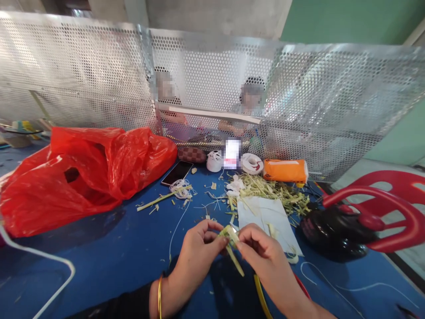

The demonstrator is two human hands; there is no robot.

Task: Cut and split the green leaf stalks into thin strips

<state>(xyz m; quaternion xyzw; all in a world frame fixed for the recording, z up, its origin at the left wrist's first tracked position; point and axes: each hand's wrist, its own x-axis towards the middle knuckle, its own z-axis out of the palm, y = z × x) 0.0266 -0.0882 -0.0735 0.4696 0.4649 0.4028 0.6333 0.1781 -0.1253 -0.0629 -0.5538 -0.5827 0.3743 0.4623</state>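
My left hand [196,252], with a gold bangle at the wrist, pinches a folded pale green plant strip [236,262] between thumb and fingers. One end of the strip hangs down toward me. My right hand [267,253] is closed at the strip's other side, thumb and forefinger touching it. A small shiny metal tip [233,229] shows by those fingers; its kind cannot be made out. Below the right hand a curved yellow piece [261,296] and a red edge are partly hidden. Just beyond lies a white paper sheet [262,212] with plant scraps on it.
Dried plant strips [275,190] are heaped behind the paper. A red plastic bag [86,173] fills the left; a black pot-like object with a red handle [338,230] stands right. A phone [177,173], string, tape roll [252,164] and orange pack [285,170] line the perforated screen.
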